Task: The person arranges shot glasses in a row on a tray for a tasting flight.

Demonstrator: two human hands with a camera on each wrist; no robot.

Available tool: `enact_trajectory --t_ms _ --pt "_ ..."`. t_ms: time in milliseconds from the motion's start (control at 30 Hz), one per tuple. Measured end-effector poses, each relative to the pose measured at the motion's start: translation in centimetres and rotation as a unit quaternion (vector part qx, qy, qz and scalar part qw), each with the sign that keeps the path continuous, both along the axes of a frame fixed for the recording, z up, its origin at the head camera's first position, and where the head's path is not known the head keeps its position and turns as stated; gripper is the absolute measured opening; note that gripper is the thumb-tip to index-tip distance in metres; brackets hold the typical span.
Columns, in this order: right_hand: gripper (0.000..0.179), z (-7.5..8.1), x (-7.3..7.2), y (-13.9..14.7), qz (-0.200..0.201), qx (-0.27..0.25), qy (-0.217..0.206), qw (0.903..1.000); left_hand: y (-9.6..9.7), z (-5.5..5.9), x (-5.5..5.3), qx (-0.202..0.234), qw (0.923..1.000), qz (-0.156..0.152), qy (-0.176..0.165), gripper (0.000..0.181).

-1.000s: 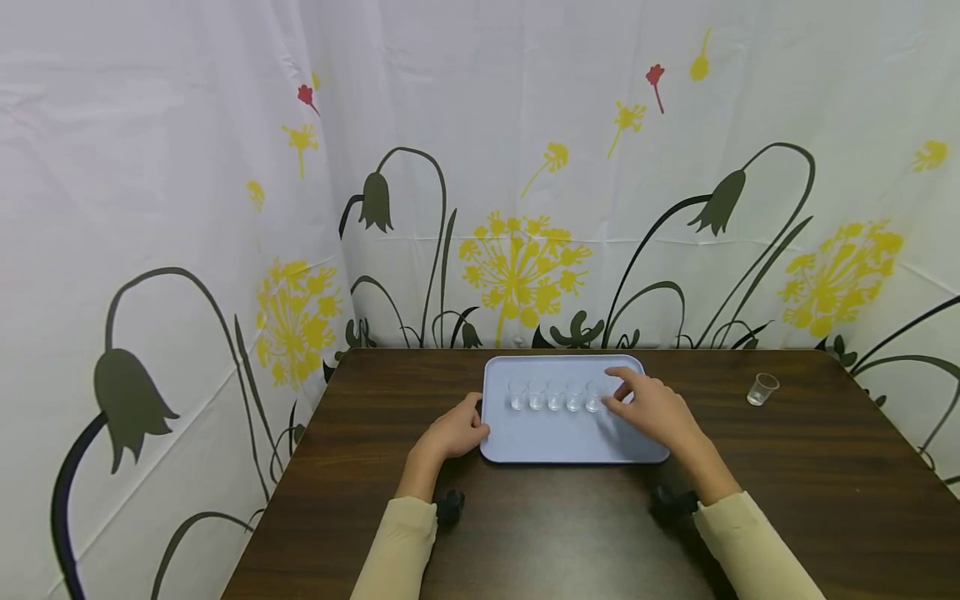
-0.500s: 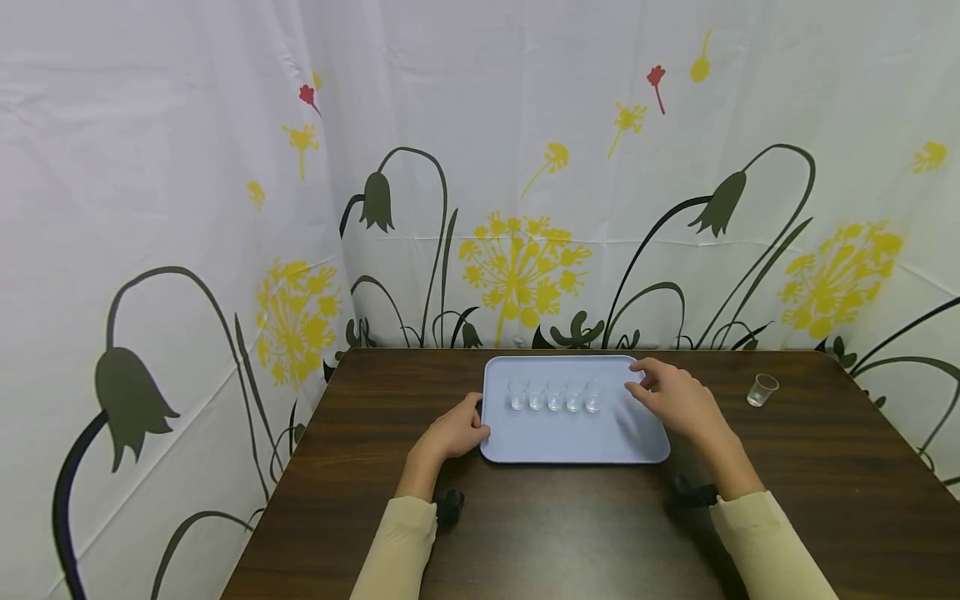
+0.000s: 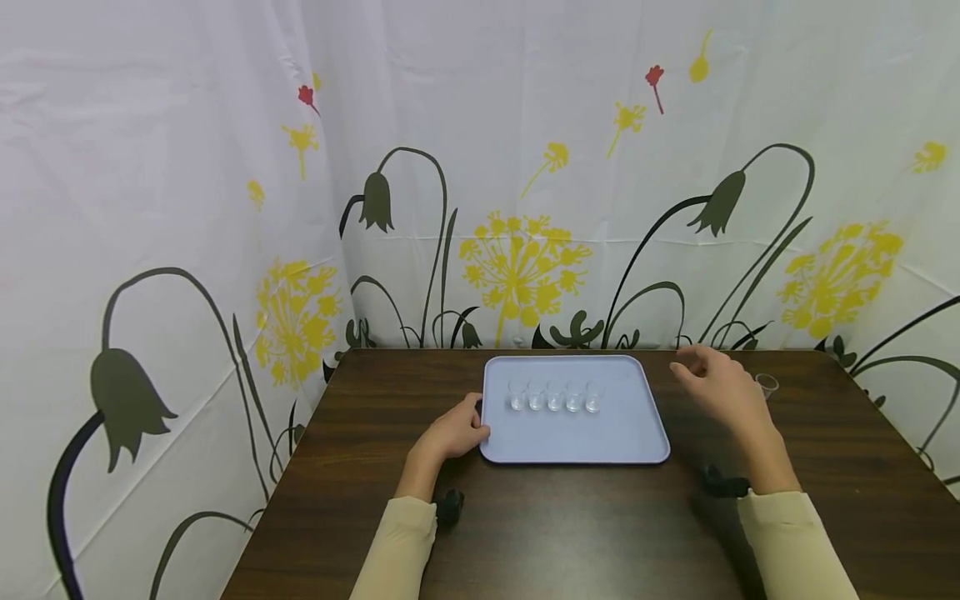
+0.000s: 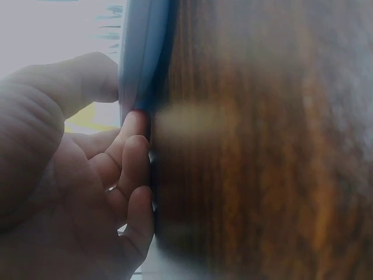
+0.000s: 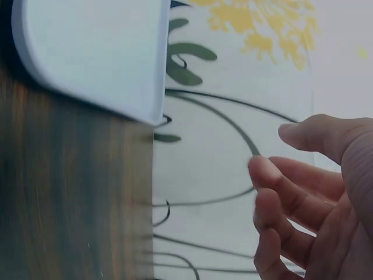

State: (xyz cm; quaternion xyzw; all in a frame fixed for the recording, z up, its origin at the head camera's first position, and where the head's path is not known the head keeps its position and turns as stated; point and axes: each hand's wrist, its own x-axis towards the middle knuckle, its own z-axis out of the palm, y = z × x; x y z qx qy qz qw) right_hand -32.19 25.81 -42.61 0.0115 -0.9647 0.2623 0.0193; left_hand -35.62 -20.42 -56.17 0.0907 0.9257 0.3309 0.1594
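Note:
My left hand [image 3: 452, 429] pinches the left rim of a pale blue tray [image 3: 577, 442]. In the left wrist view the thumb lies on one side of the tray's edge [image 4: 140, 52] and the fingers on the other. Several small clear cups [image 3: 555, 400] stand upright in a row on the tray, left of its middle. My right hand [image 3: 727, 392] hovers above the table right of the tray, holding nothing; the right wrist view shows thumb and fingertips apart. Just beyond it is a single clear cup [image 3: 767, 383], partly hidden by the hand.
The dark wood table [image 3: 555, 533] reaches back to a white curtain [image 3: 480, 100] printed with flowers. Another stretch of curtain [image 3: 172, 217] runs along the left side. The tray's far edge is close to the table's back edge.
My right hand has moved right, from beside the rightmost cup in the row, off the tray toward the single cup. The left hand, tray and row of cups have stayed put.

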Motion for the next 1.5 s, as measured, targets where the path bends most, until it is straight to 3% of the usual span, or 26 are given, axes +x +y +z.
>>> enact_trajectory --t_ms 400,733,967,1500 --pt "0.064 0.2 0.7 3.5 -0.09 -0.005 0.007 0.9959 -0.1 -0.4 -0.2 -0.001 1.0 0.001 -0.005 0.073" --pt "0.085 0.1 0.9 6.6 -0.144 -0.009 -0.059 0.9877 -0.2 -0.5 -0.2 -0.002 1.0 -0.001 -0.002 0.073" --pt "0.105 -0.5 1.1 8.2 -0.181 -0.011 -0.122 0.9758 -0.2 -0.5 -0.3 -0.001 1.0 0.0 0.0 0.073" --pt "0.112 -2.2 1.2 10.1 -0.2 -0.031 -0.176 0.9634 0.1 0.3 0.3 -0.002 1.0 0.003 0.001 0.072"
